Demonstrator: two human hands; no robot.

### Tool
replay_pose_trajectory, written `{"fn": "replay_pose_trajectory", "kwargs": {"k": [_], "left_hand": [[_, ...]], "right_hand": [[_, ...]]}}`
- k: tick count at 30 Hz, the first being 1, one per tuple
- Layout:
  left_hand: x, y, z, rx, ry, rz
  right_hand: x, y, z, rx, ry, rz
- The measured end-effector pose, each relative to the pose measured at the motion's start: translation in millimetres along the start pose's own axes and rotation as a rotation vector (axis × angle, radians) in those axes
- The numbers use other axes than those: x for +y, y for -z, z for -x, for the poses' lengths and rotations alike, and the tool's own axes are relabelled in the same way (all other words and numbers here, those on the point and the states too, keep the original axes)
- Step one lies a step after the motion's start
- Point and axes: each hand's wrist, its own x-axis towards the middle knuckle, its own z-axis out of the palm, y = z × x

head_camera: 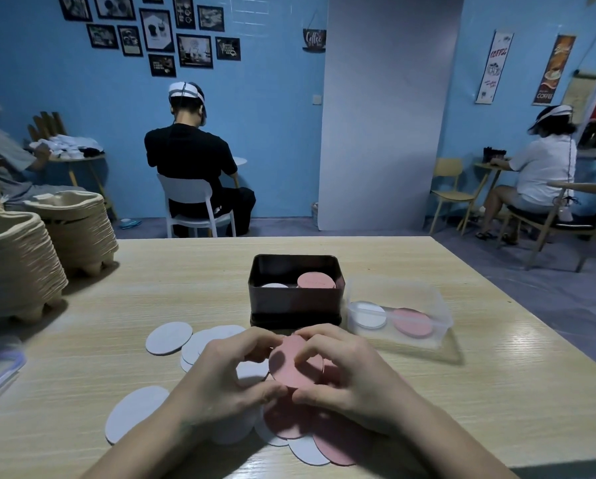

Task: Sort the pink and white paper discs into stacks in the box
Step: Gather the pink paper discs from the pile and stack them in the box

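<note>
While a pink disc point(294, 363) is held just above the tabletop point(496, 392), it is pinched at its edges from both sides. The left hand point(231, 378) is curled round its left rim and the right hand point(344, 371) round its right rim, with the fingertips laid on the top face. Whether one disc or a thin pile is held cannot be told. The disc is tilted, its face turned up and toward the camera. Loose white discs point(169, 338) and loose pink discs point(334, 444) are spread beneath and around the hands.

The dark box point(294, 302) is set straight ahead, just beyond the fingertips. Inside it, a white stack point(274, 285) is seen in the left half and a pink stack point(316, 281) in the right half. The pink stack is judged to lie nearer the right hand, forward and slightly right, so a short lift over the near wall is called for. A clear container point(438, 316) is placed to the right of the box.
</note>
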Motion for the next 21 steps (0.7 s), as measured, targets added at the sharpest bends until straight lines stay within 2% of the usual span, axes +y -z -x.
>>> {"fn": "replay_pose_trajectory", "kwargs": {"k": [6,14,21], "left_hand": [[5.4,-2.3,-0.6,-0.028,-0.006,-0.023],[10.7,-4.7,8.3,-0.057,0.065,-0.028],[33.3,-24.8,6.3,-0.118,-0.027,-0.057]], "right_hand": [[-2.3,5.4,-0.5,-0.051,0.049,0.113],[9.7,21.3,13.8,0.055,-0.057,0.098],[16.8,36.5,43.0,0.140,-0.114,0.150]]}}
